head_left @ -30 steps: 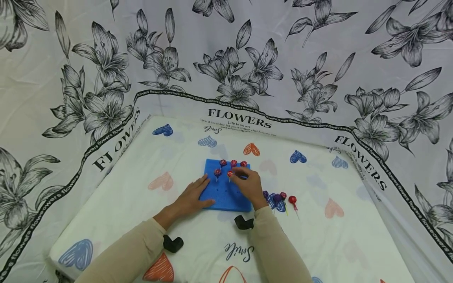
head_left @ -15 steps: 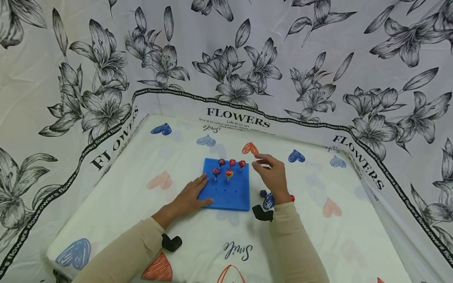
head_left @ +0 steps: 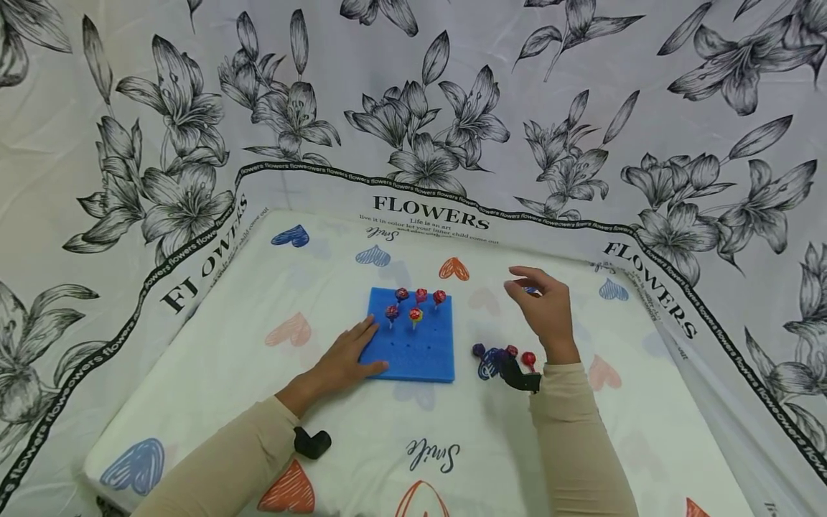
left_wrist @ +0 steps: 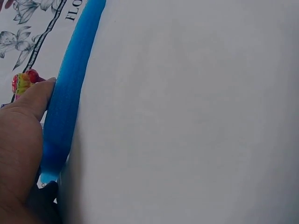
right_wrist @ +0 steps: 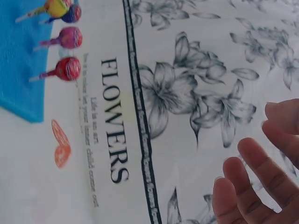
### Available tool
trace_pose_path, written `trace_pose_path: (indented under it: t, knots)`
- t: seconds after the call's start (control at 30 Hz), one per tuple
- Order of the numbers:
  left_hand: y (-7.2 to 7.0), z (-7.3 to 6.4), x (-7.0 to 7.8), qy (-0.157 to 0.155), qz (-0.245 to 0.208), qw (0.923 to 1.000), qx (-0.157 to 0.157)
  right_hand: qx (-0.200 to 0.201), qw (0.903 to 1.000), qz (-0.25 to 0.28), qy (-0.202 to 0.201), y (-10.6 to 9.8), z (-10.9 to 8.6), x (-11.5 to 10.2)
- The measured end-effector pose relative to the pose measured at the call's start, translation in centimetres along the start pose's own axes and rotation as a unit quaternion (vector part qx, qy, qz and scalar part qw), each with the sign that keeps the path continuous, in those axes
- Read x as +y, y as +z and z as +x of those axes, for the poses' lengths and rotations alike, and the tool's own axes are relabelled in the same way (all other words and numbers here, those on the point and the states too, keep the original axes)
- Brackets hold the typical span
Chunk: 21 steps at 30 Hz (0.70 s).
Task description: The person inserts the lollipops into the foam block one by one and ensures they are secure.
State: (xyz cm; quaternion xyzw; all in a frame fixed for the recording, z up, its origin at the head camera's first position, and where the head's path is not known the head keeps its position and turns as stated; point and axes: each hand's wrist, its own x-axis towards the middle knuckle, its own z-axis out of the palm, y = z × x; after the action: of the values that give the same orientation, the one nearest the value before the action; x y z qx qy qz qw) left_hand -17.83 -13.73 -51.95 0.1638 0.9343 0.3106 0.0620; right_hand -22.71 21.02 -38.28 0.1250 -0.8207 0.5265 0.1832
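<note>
A blue foam block (head_left: 413, 362) lies on the bed-like surface, with several lollipops standing upright in its far part; a yellow-and-red lollipop (head_left: 416, 315) is nearest its middle. Small holes dot the nearer half. My left hand (head_left: 344, 361) rests on the block's left edge, fingers extended; its thumb shows against the blue side in the left wrist view. To the right of the block, my right hand (head_left: 545, 309) is raised in the air. Its fingers are loosely bent and hold nothing, as the right wrist view shows. Below it lie loose lollipops, among them a red lollipop (head_left: 528, 358).
A white cover (head_left: 336, 287) printed with hearts and words spreads under everything. Behind it hangs a flower-printed cloth (head_left: 426, 93). Black wrist-camera mounts (head_left: 313, 443) sit at both sleeves; the right one partly covers the loose lollipops.
My right hand has let go of the yellow-and-red lollipop, which stands in the block, and has moved away to the right. The left hand has stayed on the block's edge.
</note>
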Motion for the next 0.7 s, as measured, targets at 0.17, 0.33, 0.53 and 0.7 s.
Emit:
trace_pose_path:
  t: [0.17, 0.33, 0.53, 0.7]
  knots:
    - [0.0, 0.0, -0.1, 0.001, 0.000, 1.0000, 0.002, 0.013, 0.9996, -0.005, 0.024, -1.6, -0.4, 0.8]
    - [0.0, -0.1, 0.0, -0.004, 0.002, 1.0000, 0.001, 0.014, 0.9976, -0.018, 0.065, -2.5, -1.0, 2.0]
    - [-0.1, -0.1, 0.2, -0.006, 0.004, 1.0000, 0.000, 0.018, 0.9900, -0.041, 0.134, -3.0, -2.0, 3.9]
    - [-0.2, -0.1, 0.3, -0.010, 0.005, 0.9999, 0.000, 0.002, 0.9806, -0.049, 0.190, -2.9, -2.9, 6.0]
